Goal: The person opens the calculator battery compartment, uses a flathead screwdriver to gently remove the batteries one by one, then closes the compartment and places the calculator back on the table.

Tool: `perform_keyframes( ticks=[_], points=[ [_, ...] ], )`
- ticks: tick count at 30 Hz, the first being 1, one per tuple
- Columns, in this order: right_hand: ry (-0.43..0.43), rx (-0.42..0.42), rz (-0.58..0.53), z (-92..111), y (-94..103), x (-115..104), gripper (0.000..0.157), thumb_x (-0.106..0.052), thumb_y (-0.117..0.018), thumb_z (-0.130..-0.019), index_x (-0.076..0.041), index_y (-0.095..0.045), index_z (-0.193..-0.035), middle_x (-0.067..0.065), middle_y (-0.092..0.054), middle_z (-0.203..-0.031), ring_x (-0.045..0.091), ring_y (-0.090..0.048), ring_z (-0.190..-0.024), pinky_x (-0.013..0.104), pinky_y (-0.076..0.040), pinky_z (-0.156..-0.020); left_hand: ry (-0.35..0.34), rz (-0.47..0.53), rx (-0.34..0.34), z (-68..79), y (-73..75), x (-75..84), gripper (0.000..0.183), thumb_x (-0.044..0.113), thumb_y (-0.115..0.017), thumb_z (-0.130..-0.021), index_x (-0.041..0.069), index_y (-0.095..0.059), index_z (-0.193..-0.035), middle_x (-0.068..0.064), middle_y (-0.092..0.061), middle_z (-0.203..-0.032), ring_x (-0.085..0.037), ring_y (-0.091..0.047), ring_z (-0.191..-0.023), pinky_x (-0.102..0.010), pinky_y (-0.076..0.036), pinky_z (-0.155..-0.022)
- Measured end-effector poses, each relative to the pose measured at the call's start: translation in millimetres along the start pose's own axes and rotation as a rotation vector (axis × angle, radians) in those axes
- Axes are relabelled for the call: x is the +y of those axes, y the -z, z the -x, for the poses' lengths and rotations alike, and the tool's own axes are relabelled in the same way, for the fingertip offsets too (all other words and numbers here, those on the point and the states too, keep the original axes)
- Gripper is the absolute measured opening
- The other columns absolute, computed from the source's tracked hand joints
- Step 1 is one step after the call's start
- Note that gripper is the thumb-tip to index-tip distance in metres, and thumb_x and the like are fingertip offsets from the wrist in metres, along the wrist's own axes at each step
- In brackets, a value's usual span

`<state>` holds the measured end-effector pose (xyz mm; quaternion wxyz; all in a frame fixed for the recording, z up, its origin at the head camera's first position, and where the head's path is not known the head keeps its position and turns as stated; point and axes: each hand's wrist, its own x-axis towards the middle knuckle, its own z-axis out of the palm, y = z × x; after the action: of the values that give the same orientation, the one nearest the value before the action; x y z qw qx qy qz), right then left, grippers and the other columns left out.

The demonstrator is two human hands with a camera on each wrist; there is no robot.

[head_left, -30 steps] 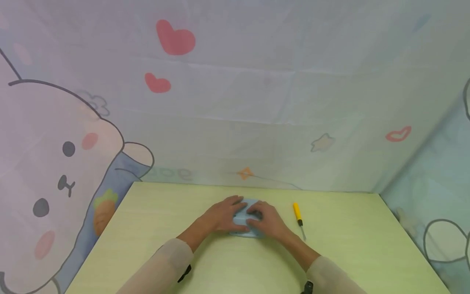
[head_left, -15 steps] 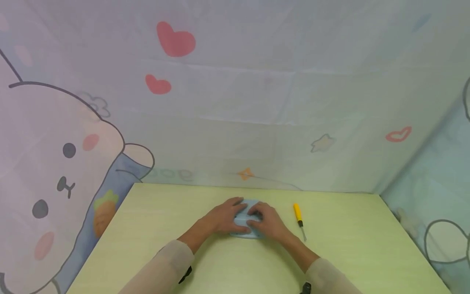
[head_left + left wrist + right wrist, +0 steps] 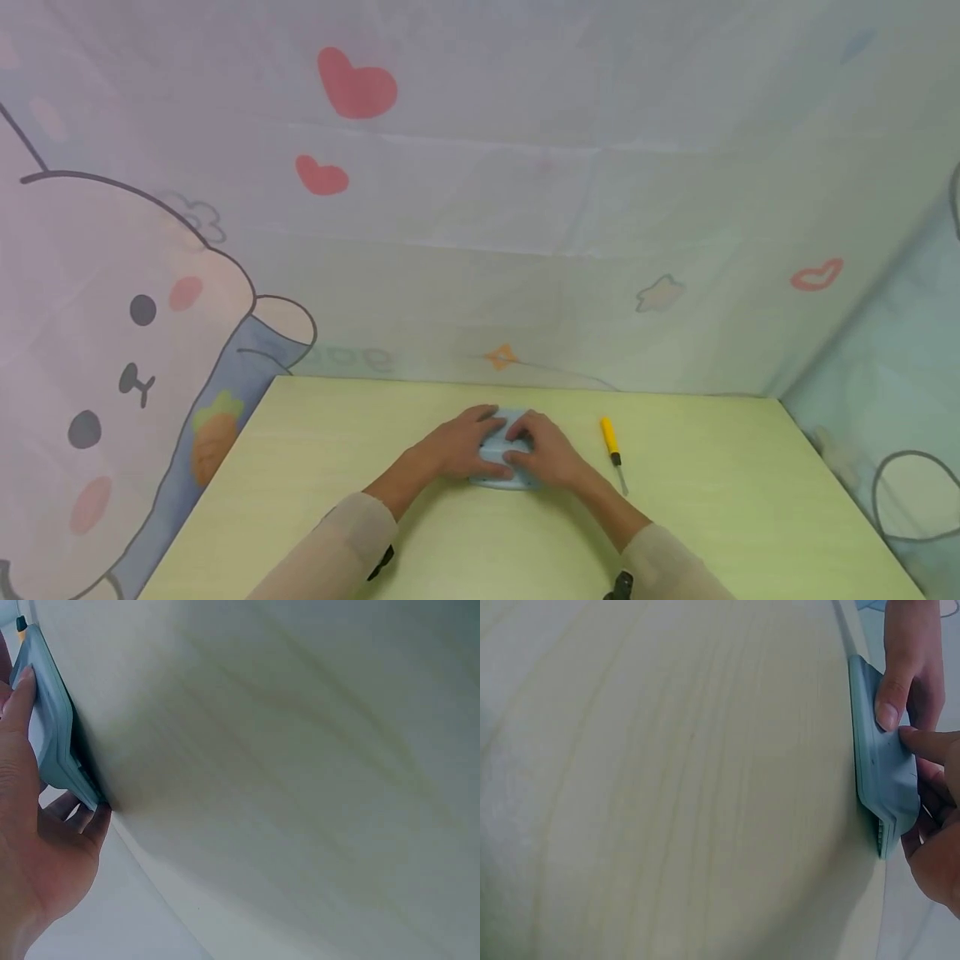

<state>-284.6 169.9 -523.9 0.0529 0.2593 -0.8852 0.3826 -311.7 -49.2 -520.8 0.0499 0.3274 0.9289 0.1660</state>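
Note:
A light-blue plastic case (image 3: 492,451) with small dark holes in its face lies near the table's back edge, between both hands. My left hand (image 3: 459,446) grips its left side, thumb laid across the near part and fingers at the far edge. On the right side my right hand (image 3: 553,452) holds the case, its index finger bent over the top and its thumb on the face. The left wrist view shows the case (image 3: 52,712) edge-on, with left fingertips at its corner. In the right wrist view both thumbs meet the case's face (image 3: 892,772); its underside is hidden.
A screwdriver (image 3: 611,442) with a yellow handle lies right of the hands, shaft towards the person. The pale yellow-green table (image 3: 697,500) ends at the back against a printed cloth (image 3: 465,208) with hearts and a cartoon animal.
The view has shifted very slightly. Both hands stay on the light-blue case in nearly the same pose, and the screwdriver lies where it was.

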Motion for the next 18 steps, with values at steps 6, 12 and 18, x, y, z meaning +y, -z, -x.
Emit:
perform_keyframes(
  ticks=[6,12,18],
  points=[
    [-0.014,0.001,0.014,0.8,0.4,-0.6,0.022,-0.016,-0.078,-0.086,-0.010,-0.064,-0.102,-0.001,-0.061,-0.102,0.017,-0.057,-0.101,0.040,-0.047,-0.092,0.006,0.003,-0.005,0.2,1.8,1.6,0.093,0.075,-0.063,-0.080,0.022,-0.040,-0.153,-0.003,-0.027,-0.161,-0.025,-0.034,-0.143,-0.044,-0.043,-0.102],
    [-0.018,0.013,0.036,1.9,0.1,-3.0,0.021,-0.016,-0.076,-0.087,-0.012,-0.063,-0.103,-0.003,-0.061,-0.102,0.016,-0.057,-0.100,0.040,-0.047,-0.092,0.008,0.018,-0.011,0.7,1.5,1.2,0.094,0.075,-0.063,-0.080,0.022,-0.039,-0.154,-0.003,-0.026,-0.161,-0.025,-0.032,-0.144,-0.044,-0.043,-0.103],
    [0.013,0.024,0.040,4.0,0.5,-4.3,0.020,-0.016,-0.075,-0.088,-0.011,-0.064,-0.104,0.000,-0.064,-0.102,0.017,-0.059,-0.099,0.040,-0.048,-0.090,0.013,0.026,-0.020,1.1,1.0,1.2,0.094,0.075,-0.063,-0.079,0.023,-0.039,-0.154,-0.002,-0.026,-0.161,-0.024,-0.032,-0.144,-0.043,-0.042,-0.103]
  ],
)
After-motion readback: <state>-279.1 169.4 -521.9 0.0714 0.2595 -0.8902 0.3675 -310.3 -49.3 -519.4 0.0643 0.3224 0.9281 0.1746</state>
